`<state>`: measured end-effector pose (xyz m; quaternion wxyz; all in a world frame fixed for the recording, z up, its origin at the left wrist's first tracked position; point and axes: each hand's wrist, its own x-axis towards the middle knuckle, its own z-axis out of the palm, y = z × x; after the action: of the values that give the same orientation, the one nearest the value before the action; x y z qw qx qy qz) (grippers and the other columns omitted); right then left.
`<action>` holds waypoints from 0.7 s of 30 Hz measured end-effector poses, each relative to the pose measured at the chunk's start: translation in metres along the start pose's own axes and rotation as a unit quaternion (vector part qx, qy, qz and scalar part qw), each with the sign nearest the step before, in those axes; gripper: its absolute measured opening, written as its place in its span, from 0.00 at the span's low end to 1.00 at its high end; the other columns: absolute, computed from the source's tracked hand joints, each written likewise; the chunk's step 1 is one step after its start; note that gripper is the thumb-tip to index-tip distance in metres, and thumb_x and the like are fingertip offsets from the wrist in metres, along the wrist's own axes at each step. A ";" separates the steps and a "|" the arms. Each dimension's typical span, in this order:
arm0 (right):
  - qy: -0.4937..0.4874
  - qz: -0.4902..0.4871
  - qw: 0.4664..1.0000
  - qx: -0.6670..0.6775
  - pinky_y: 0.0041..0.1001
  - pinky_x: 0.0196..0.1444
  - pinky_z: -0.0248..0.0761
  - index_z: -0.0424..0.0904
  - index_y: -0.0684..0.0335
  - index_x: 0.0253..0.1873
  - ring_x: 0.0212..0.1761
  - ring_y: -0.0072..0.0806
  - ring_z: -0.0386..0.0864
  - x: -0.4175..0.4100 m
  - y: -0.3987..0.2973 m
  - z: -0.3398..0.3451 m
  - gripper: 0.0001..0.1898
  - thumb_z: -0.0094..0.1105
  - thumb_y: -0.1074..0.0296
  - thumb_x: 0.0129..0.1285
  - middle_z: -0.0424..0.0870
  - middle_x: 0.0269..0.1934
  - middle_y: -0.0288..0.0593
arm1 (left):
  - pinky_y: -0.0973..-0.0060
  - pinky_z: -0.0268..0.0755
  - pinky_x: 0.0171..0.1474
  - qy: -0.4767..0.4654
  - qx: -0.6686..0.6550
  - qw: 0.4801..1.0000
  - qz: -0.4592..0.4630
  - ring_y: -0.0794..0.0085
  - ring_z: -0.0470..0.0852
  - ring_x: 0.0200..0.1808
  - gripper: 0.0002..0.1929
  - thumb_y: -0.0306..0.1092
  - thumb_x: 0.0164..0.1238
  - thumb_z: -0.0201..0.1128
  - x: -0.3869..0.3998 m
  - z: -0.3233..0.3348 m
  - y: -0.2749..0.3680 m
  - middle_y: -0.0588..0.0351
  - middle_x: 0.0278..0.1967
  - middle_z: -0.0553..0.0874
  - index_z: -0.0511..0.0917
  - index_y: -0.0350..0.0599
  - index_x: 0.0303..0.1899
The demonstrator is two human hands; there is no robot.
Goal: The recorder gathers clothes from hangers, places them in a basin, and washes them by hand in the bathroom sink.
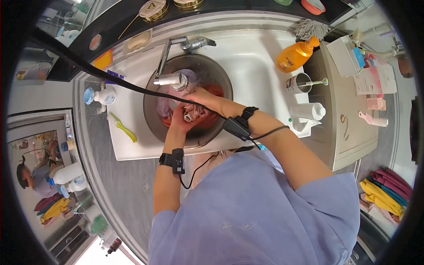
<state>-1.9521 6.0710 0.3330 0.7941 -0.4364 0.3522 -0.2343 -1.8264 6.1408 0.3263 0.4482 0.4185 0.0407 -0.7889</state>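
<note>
A round grey basin [218, 71] stands in the white sink beneath a chrome faucet [169, 79]. Inside it lie wet clothes: a red cloth [215, 89], a pale purple cloth [163, 107] and a bunched pale pink cloth [196, 112]. My left hand [184, 117] grips the pink cloth from the near left side. Over the same bundle, just below the faucet's spout, my right hand [200, 96] is closed on the cloth. The fingertips of both hands are partly hidden by the cloth and a black cable.
Right of the basin stand an orange pump bottle [293, 56], a cup [296, 82] holding a brush, and a white bottle [308, 111]. A yellow-green brush [122, 127] lies on the sink's left rim, near a white bottle with a blue cap [105, 96]. Behind is a black shelf [218, 7].
</note>
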 end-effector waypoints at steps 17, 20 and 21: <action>0.077 -0.243 0.816 -0.518 0.36 0.35 0.68 0.73 0.68 0.36 0.33 0.49 0.75 -0.006 0.029 0.008 0.10 0.50 0.67 0.54 0.77 0.32 0.59 | 0.47 0.53 0.61 -0.244 0.013 0.967 -0.066 0.54 0.62 0.60 0.36 0.67 0.58 0.44 -0.016 0.005 -0.015 0.46 0.57 0.66 0.61 0.49 0.59; -0.030 -0.247 0.852 -0.460 0.33 0.38 0.69 0.73 0.66 0.40 0.35 0.42 0.76 -0.020 0.024 0.024 0.11 0.53 0.66 0.55 0.78 0.33 0.53 | 0.49 0.52 0.62 -0.170 -0.034 0.985 0.019 0.56 0.61 0.61 0.44 0.76 0.49 0.41 -0.005 -0.028 -0.022 0.50 0.58 0.67 0.63 0.46 0.58; -0.058 -0.244 0.862 -0.440 0.31 0.39 0.69 0.74 0.65 0.41 0.35 0.39 0.77 -0.028 0.022 0.025 0.11 0.54 0.66 0.56 0.79 0.34 0.52 | 0.49 0.52 0.62 -0.176 -0.034 0.984 0.011 0.56 0.61 0.61 0.44 0.76 0.49 0.41 -0.003 -0.029 -0.021 0.50 0.58 0.67 0.63 0.46 0.58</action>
<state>-1.9500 6.1146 0.3329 0.4558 -0.8253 0.2545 -0.2152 -1.8231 6.1681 0.3029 0.4711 0.2578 -0.0172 -0.8434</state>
